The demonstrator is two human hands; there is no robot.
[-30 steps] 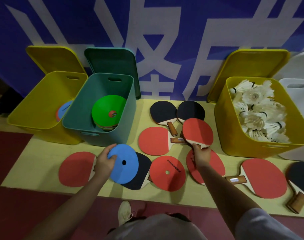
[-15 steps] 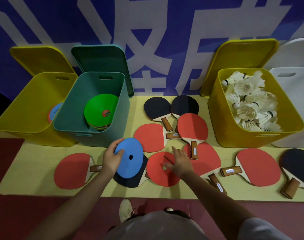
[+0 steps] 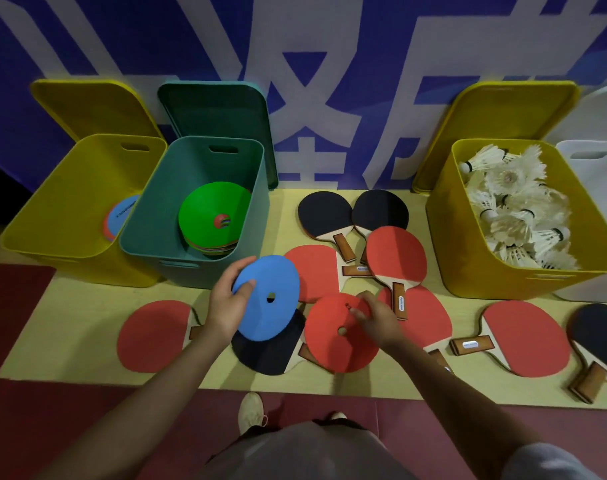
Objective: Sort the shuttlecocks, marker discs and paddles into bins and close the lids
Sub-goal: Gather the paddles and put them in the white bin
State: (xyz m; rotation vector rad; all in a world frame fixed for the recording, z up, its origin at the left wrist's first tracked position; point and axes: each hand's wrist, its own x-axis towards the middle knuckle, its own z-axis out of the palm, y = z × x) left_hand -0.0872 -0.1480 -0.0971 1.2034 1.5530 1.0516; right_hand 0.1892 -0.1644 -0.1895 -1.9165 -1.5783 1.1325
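Yellow mat (image 3: 70,323): L hand (image 3: 225,306) w/ blue disc (image 3: 270,299) near teal bin (image 3: 177,244) rim.

Sports-hall or club equipment area. A blue banner (image 3: 329,81) with large white characters fills the wall behind. On the dark red floor (image 3: 52,427) lies a pale yellow mat (image 3: 70,306) carrying many paddles (image 3: 395,256) with red or black faces. Open bins stand along the banner: a yellow bin (image 3: 468,258) full of shuttlecocks (image 3: 516,209), a green bin (image 3: 156,237) holding stacked marker discs (image 3: 212,216), and another yellow bin (image 3: 52,220) at far left.
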